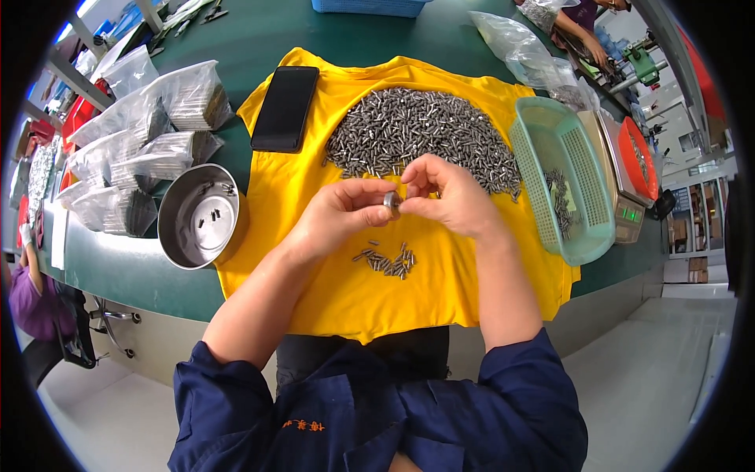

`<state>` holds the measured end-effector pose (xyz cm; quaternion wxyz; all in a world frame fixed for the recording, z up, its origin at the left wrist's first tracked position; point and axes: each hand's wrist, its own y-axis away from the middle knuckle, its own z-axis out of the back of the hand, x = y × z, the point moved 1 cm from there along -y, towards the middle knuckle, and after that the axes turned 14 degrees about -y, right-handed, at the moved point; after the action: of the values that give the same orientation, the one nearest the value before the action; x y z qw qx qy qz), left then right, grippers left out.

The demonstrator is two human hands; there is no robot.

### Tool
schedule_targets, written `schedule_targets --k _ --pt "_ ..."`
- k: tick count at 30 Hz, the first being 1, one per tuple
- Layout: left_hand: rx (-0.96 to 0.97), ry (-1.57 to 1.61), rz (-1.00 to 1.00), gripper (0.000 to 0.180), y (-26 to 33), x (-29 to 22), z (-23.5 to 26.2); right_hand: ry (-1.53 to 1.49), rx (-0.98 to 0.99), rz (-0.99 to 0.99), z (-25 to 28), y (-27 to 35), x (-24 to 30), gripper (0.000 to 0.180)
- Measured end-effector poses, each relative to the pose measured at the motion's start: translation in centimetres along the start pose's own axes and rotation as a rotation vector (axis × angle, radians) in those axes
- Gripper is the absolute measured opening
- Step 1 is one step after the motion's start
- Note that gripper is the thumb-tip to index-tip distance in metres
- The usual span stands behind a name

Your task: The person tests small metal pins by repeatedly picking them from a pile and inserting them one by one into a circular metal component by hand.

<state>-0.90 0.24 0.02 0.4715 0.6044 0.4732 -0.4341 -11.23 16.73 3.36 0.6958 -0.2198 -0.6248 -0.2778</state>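
Note:
Over the yellow cloth (275, 197), my left hand (346, 211) pinches a small round metal ring-like piece (391, 201) between thumb and fingers. My right hand (448, 193) is closed right beside it, thumb and curled forefinger meeting at the piece. What those fingertips hold is too small to make out. A large heap of short metal pins (417, 126) spreads on the cloth just beyond my hands. Nearer to me, below my hands, lies a small loose group of the same pins (389, 263).
Left of the cloth stands a steel bowl (189, 228) with a few pins, beside several plastic bags of metal parts (149, 157). A black phone (285, 108) lies at the cloth's far left. A green basket (578, 157) and a scale (629, 212) with an orange dish (638, 161) are right.

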Motion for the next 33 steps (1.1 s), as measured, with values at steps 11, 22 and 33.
schedule_targets --k 11,22,33 --pt "0.262 0.028 -0.023 0.036 0.4 0.3 -1.0 0.831 -0.256 0.372 -0.7 -1.2 -2.9 0.008" --pt "-0.128 0.127 0.078 0.028 -0.6 0.4 0.6 0.154 -0.164 0.123 -2.1 0.1 0.1 0.004" --pt "-0.014 0.129 0.068 0.039 -0.2 0.0 0.4 0.102 -0.088 0.216 -2.0 0.4 0.6 0.007"
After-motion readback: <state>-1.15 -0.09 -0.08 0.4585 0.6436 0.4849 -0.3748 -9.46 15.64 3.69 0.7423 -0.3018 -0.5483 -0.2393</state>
